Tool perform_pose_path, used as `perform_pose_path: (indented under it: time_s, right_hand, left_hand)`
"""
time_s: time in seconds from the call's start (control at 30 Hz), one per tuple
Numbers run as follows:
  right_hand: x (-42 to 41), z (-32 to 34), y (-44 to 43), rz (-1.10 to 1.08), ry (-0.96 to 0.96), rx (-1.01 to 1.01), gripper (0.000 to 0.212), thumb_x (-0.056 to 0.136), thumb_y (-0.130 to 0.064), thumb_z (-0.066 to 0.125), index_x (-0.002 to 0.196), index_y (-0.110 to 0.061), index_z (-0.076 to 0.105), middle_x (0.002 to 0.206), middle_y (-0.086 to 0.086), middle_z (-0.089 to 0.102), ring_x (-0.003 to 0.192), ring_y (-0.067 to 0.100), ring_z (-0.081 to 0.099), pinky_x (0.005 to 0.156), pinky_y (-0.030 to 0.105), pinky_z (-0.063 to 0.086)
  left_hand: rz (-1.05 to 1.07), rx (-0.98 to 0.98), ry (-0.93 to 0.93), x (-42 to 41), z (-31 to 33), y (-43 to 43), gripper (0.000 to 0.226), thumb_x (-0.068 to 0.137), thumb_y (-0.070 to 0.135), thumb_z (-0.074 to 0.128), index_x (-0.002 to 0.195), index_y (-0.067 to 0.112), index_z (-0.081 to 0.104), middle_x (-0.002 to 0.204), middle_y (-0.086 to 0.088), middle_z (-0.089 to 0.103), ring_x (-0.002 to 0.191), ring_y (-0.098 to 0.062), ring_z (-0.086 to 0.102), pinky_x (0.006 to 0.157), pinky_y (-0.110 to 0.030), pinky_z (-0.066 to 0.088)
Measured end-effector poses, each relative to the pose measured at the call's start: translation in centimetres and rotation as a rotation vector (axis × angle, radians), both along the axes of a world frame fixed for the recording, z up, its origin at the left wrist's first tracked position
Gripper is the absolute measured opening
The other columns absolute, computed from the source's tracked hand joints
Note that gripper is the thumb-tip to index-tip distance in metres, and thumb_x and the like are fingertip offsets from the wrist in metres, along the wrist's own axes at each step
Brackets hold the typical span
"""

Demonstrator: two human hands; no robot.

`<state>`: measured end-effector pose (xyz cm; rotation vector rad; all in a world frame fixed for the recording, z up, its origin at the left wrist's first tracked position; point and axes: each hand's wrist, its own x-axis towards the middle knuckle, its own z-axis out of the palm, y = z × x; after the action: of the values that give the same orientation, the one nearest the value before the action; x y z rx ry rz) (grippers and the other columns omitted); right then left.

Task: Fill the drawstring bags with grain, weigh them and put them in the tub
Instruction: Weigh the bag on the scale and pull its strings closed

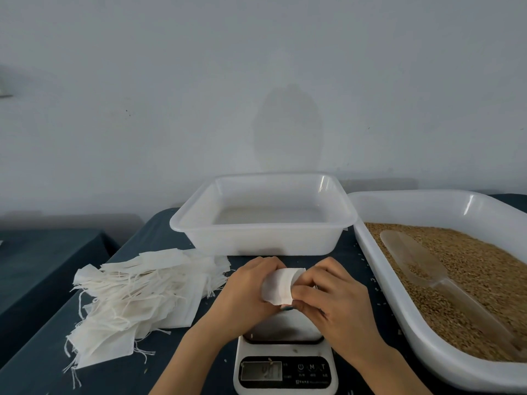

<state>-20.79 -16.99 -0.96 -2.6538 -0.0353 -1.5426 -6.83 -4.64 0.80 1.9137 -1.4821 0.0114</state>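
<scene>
Both hands are working one small white drawstring bag (281, 286) just above the scale (285, 350). The left hand (245, 292) is curling its fingers round the bag's left side; the right hand (336, 300) is pinching the right edge between thumb and fingertips, so both grips are closed on the cloth.

The bag is bowing between them, broad face up toward the camera, its long axis running roughly from lower left to upper right; which end is the mouth cannot be told.

On the scale's black panel a power symbol, an "M" and a "T" are showing; the small print beneath is too fine to read, and the display (261, 371) is giving no legible figure.

The clear tub (262, 240) is sitting just beyond the hands. To the right, a white tub (395, 309) is holding the grain (470, 266), with a clear scoop (413, 260) lying in it, handle toward the near right. On the left, a pile of empty bags (137, 295) is fanning out over the dark tablecloth (119, 377), strings trailing.
</scene>
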Motion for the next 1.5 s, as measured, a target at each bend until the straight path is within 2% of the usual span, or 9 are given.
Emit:
perform_pose_path:
  time_s: [0.17, 0.33, 0.53, 0.7, 0.83, 1.0, 1.1, 1.37, 1.5]
  right_hand:
    - [-0.2, 0.2, 0.3, -0.055, 0.011, -0.087, 0.014, 0.085, -0.033, 0.062, 0.079, -0.023, 0.071, 0.088, -0.008, 0.062, 0.086, 0.009, 0.051, 0.068, 0.012, 0.037]
    - [-0.3, 0.3, 1.0, 0.004, 0.047, -0.028, 0.026, 0.090, -0.059, 0.059, 0.092, -0.032, 0.057, 0.087, -0.012, 0.054, 0.085, 0.007, 0.048, 0.067, 0.013, 0.037]
    - [-0.3, 0.3, 1.2, 0.043, 0.057, -0.027, 0.020, 0.095, -0.050, 0.052, 0.097, -0.034, 0.064, 0.095, -0.011, 0.055, 0.092, 0.008, 0.049, 0.073, 0.013, 0.034]
    - [-0.4, 0.8, 1.5, 0.103, -0.129, 0.370, 0.017, 0.088, -0.032, 0.058, 0.100, -0.023, 0.067, 0.101, -0.011, 0.056, 0.092, 0.007, 0.055, 0.073, 0.018, 0.042]
    - [-0.3, 1.1, 1.0, 0.101, -0.040, 0.608, 0.030, 0.081, -0.043, 0.064, 0.106, -0.027, 0.061, 0.090, -0.017, 0.057, 0.088, 0.013, 0.058, 0.070, 0.013, 0.041]
    - [0.0, 0.8, 1.1, 0.041, 0.003, 0.482, 0.013, 0.083, -0.039, 0.065, 0.083, -0.027, 0.069, 0.081, -0.022, 0.060, 0.085, 0.007, 0.058, 0.072, 0.017, 0.046]
    - [-0.1, 0.8, 0.9, 0.000, -0.043, 0.396, 0.015, 0.085, -0.037, 0.065, 0.083, -0.023, 0.070, 0.081, -0.018, 0.062, 0.083, 0.008, 0.057, 0.071, 0.022, 0.048]
    - [-1.5, 3.0, 2.8, 0.110, -0.085, 0.567, 0.019, 0.080, -0.014, 0.067, 0.096, -0.023, 0.064, 0.089, -0.017, 0.059, 0.085, 0.012, 0.057, 0.070, 0.016, 0.041]
    - [-3.1, 5.6, 3.6, -0.066, 0.085, 0.306, 0.017, 0.084, -0.035, 0.054, 0.100, -0.034, 0.059, 0.096, -0.025, 0.056, 0.096, -0.003, 0.050, 0.079, 0.010, 0.037]
  left_hand:
    - [-0.038, 0.007, 0.068, -0.2, 0.2, 0.1, 0.038, 0.069, 0.030, 0.082, 0.101, 0.022, 0.064, 0.093, 0.012, 0.065, 0.089, -0.008, 0.059, 0.074, -0.024, 0.048]
    - [-0.046, 0.008, 0.075, -0.3, 0.3, 0.2, 0.027, 0.074, 0.021, 0.073, 0.079, 0.034, 0.050, 0.067, 0.012, 0.057, 0.061, -0.008, 0.049, 0.056, -0.025, 0.039]
    - [-0.102, 0.034, -0.026, -0.2, 0.2, 0.3, 0.026, 0.073, 0.020, 0.066, 0.085, 0.038, 0.053, 0.069, 0.016, 0.056, 0.063, -0.010, 0.053, 0.058, -0.032, 0.045]
    - [-0.089, -0.022, -0.018, 0.2, -0.1, 0.2, 0.025, 0.069, 0.028, 0.068, 0.082, 0.040, 0.052, 0.068, 0.016, 0.056, 0.060, -0.008, 0.049, 0.054, -0.026, 0.039]
    - [-0.072, 0.010, -0.108, 0.4, -0.6, 0.1, 0.028, 0.073, 0.024, 0.073, 0.089, 0.035, 0.053, 0.072, 0.007, 0.058, 0.065, -0.014, 0.054, 0.059, -0.036, 0.046]
    - [-0.021, 0.056, -0.197, 0.1, -0.8, -0.1, 0.015, 0.074, 0.032, 0.062, 0.084, 0.020, 0.059, 0.070, 0.006, 0.052, 0.066, -0.018, 0.051, 0.062, -0.039, 0.046]
    - [-0.035, 0.065, -0.184, 0.2, -0.7, -0.2, 0.019, 0.075, 0.033, 0.068, 0.081, 0.033, 0.050, 0.067, 0.012, 0.044, 0.064, -0.013, 0.045, 0.061, -0.035, 0.043]
    - [-0.063, -0.026, 0.116, 0.6, -0.6, 0.2, 0.021, 0.067, 0.024, 0.072, 0.087, 0.026, 0.065, 0.076, 0.006, 0.064, 0.070, -0.015, 0.058, 0.065, -0.036, 0.048]
    - [-0.025, -0.082, 0.149, 1.0, -0.3, 0.0, 0.014, 0.072, 0.038, 0.070, 0.085, 0.034, 0.065, 0.079, 0.010, 0.065, 0.073, -0.011, 0.060, 0.066, -0.031, 0.048]
